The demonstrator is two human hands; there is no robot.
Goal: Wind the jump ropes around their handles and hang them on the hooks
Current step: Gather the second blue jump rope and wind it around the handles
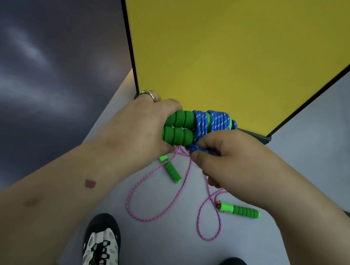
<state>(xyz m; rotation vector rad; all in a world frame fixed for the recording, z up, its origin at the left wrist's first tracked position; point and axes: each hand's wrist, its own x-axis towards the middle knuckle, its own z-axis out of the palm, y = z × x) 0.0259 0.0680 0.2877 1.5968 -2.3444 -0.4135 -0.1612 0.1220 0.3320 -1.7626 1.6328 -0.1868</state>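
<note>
- Your left hand (145,125) grips the pair of green handles (178,127) side by side, fingers curled round their foam ends.
- Your right hand (231,162) pinches the last short run of the blue rope (214,121) just under the bundle — its fingers are closed on that tail.
- The blue rope looks nearly wound: many turns sit tight around the handles, and only the tail seems left to tuck in.
- The pink rope (136,195) lies loose on the floor (161,256) with its two green handles (240,211) apart — untouched, as far as you can judge.
- No hooks are in view, so hanging is still ahead for both.
- The yellow panel (228,49) stands just beyond your hands; the pink loops lie near your shoes (102,249), so step with care.
</note>
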